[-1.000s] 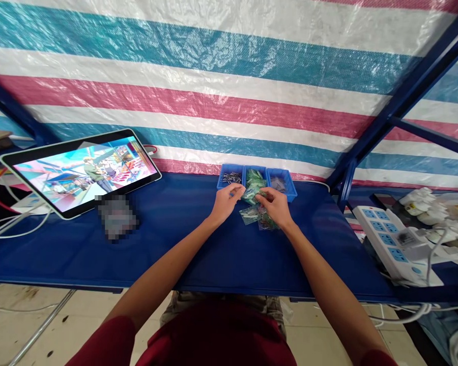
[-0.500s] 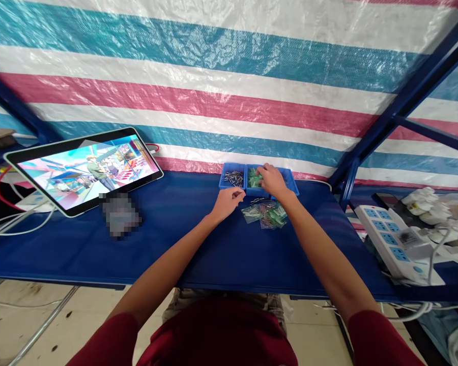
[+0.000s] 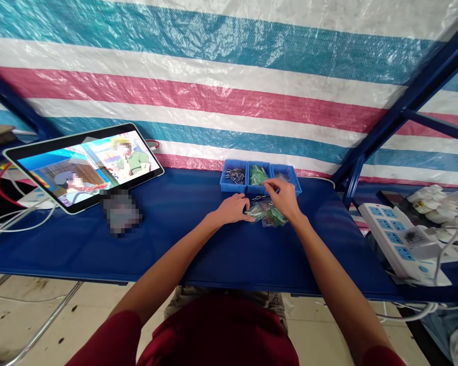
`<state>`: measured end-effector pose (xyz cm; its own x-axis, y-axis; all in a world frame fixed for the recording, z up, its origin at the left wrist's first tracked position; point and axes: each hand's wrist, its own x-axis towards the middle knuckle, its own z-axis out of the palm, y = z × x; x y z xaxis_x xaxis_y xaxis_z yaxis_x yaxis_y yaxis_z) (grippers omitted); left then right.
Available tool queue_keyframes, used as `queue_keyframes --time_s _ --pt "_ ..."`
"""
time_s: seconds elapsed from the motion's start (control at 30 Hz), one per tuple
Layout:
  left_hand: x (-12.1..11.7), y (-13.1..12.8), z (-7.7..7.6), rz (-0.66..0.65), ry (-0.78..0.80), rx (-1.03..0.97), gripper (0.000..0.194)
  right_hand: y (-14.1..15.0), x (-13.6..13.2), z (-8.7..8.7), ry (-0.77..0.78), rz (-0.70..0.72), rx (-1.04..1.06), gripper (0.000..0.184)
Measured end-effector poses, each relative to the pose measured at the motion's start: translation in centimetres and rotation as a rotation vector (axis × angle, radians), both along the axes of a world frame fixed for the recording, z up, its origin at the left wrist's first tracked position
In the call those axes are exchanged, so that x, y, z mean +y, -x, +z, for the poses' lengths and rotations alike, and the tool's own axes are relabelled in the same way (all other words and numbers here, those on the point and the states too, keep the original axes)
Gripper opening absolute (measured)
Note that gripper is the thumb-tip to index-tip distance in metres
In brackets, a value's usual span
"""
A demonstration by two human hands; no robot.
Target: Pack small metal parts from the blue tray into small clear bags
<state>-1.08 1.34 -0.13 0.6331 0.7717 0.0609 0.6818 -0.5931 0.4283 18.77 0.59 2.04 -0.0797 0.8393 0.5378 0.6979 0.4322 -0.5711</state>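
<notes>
My left hand (image 3: 234,209) rests at the left edge of a pile of small clear plastic bags (image 3: 267,213) with green pieces and thin metal pins in them. Its thumb and fingers are apart, and the fingertips reach the nearest bag. Just in front of the middle blue bin, my right hand (image 3: 284,195) has its thumb and fingers pinched together; whatever is between them is too small to make out. Green pieces (image 3: 258,174) fill that middle bin. Metal pins (image 3: 234,176) lie in the left bin. A few loose pins (image 3: 260,197) are on the table behind the bags.
The right blue bin (image 3: 298,184) holds something clear, partly hidden by my hand. A tablet (image 3: 99,168) leans at the left, with a blurred item (image 3: 121,212) before it. A white power strip (image 3: 391,239) with cables stands right. A striped sheet (image 3: 213,96) hangs behind.
My right hand has come out of the middle bin toward me, fingers now pinched. My left hand has moved right and down to the bags, its fingers opening from a pinch.
</notes>
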Motion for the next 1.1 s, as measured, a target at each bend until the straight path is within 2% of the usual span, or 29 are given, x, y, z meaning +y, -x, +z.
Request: queue_keyframes --time_s 0.13,0.3,0.43,0.57,0.67,0.7,0.83,0.93,1.03,1.1 --pt "0.3 -0.1 -0.3 -0.021 0.065 -0.12 0.028 0.1 -1.0 -1.2 0.04 0.005 0.034 0.024" --pt "0.5 0.0 0.2 -0.026 0.181 -0.454 0.017 -0.1 -0.9 -2.0 0.117 0.11 -0.003 0.029" --pt "0.4 -0.2 0.7 0.041 0.21 -0.672 0.023 0.1 -1.5 -1.6 0.138 0.186 0.113 0.035" --pt "0.5 -0.4 0.8 0.086 0.348 -0.831 0.035 0.4 -2.1 -1.3 0.156 0.232 0.253 0.038" --pt "0.6 -0.4 0.9 0.113 0.415 -0.883 0.036 0.7 -2.3 -1.5 0.144 0.23 0.338 0.049" --pt "0.6 -0.4 0.9 0.125 0.412 -0.89 0.034 0.8 -2.3 -1.5 0.149 0.224 0.355 0.048" --pt "0.8 -0.4 0.8 0.16 0.394 -0.95 0.032 0.8 -2.4 -1.6 0.132 0.213 0.29 0.026" --pt "0.9 -0.3 0.7 0.167 0.474 -1.018 0.032 0.7 -2.4 -1.4 0.017 0.231 0.174 0.029" --pt "0.8 -0.3 0.7 0.13 0.555 -1.046 0.048 0.8 -2.2 -1.3 -0.081 0.236 0.128 0.026" --pt "0.7 -0.3 0.7 0.105 0.515 -1.017 0.048 0.9 -2.2 -1.3 -0.094 0.211 0.136 0.019"
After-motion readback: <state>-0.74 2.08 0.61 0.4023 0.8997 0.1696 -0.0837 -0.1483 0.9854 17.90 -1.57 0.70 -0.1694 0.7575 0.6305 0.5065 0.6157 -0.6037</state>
